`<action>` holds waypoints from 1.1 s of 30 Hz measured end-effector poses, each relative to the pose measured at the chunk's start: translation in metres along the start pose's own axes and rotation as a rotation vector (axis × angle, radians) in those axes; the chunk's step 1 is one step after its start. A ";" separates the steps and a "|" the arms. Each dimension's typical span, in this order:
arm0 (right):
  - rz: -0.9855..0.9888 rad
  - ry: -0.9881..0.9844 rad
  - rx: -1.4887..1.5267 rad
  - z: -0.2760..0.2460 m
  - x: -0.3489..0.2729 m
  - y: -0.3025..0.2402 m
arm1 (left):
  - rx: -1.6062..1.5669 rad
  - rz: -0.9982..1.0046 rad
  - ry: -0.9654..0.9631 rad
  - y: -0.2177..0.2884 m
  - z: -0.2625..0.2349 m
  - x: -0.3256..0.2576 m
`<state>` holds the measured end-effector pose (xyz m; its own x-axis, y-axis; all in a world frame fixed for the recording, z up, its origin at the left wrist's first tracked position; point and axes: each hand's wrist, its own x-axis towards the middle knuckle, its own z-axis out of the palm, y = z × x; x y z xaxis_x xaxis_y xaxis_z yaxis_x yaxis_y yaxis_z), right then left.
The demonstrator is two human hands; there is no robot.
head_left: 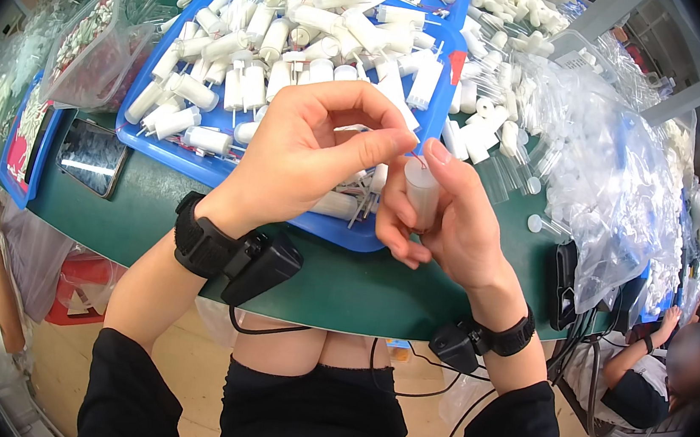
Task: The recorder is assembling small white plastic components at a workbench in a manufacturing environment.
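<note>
My right hand (458, 217) is closed around a small, translucent white cylinder (422, 194), held upright with its round end up. A thin red wire (418, 159) shows at the top of that cylinder. Just above it, the thumb and forefinger of my left hand (324, 143) are pinched together at the wire; its end is hidden by the fingertips. Both hands are over the near right edge of a blue tray (171, 151). Many similar white cylinders (253, 85), several with thin leads, lie heaped in the tray.
A phone (94, 156) lies left of the tray on the green table (186, 235), near a clear bin (86, 46) of small parts. Clear plastic bags (619, 178) and loose tubes (499, 179) crowd the right. Other people sit at both sides. Cables hang from my wrist devices (264, 267).
</note>
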<state>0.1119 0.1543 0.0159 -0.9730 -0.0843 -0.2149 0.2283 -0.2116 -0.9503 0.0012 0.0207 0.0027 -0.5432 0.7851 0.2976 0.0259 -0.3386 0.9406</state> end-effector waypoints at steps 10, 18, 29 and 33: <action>-0.079 -0.142 0.347 0.007 0.006 0.007 | -0.004 -0.019 0.027 -0.003 0.001 0.001; -0.055 -0.108 0.339 0.010 0.006 0.007 | -0.063 -0.050 -0.002 -0.002 0.002 -0.001; -0.072 -0.278 0.498 -0.004 0.011 0.014 | 0.000 -0.065 0.037 -0.002 -0.001 0.001; -0.042 -0.009 0.428 0.010 0.006 0.001 | -0.038 -0.065 0.035 -0.006 -0.004 0.002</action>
<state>0.1072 0.1439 0.0159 -0.9818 -0.0750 -0.1746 0.1843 -0.6002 -0.7784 -0.0033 0.0226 -0.0031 -0.5715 0.7879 0.2293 -0.0423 -0.3073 0.9507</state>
